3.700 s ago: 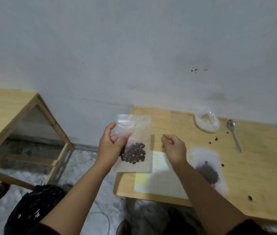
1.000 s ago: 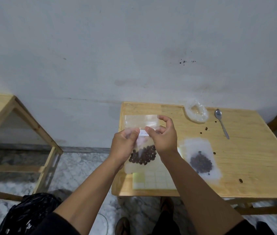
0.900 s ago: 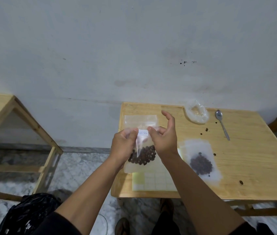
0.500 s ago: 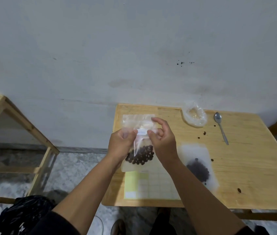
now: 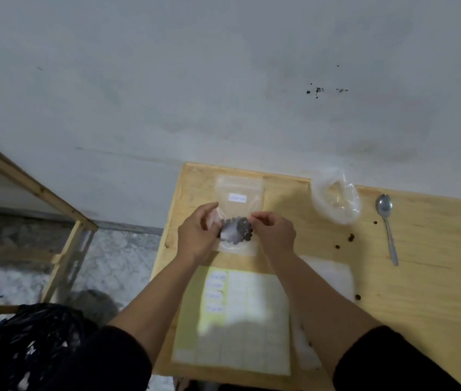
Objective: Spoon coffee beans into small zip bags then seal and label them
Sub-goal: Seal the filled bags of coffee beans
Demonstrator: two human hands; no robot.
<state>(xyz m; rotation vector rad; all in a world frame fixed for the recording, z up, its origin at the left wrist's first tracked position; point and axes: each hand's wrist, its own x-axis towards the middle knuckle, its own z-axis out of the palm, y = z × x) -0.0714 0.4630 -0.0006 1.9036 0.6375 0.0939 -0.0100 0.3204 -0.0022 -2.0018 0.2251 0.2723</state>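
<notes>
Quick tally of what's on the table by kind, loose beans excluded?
Zip bags with coffee beans: 2, the labelled zip bag in both hands, a second zip bag mostly hidden by the right forearm
Label sheet: 1
Spoon: 1
Clear plastic bag: 1
Total: 5

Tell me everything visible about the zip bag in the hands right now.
The zip bag is small, clear plastic, lying on the wooden table near its far left corner. A white label sits on its upper part; dark coffee beans cluster low inside. The left hand and right hand pinch its sides.
</notes>
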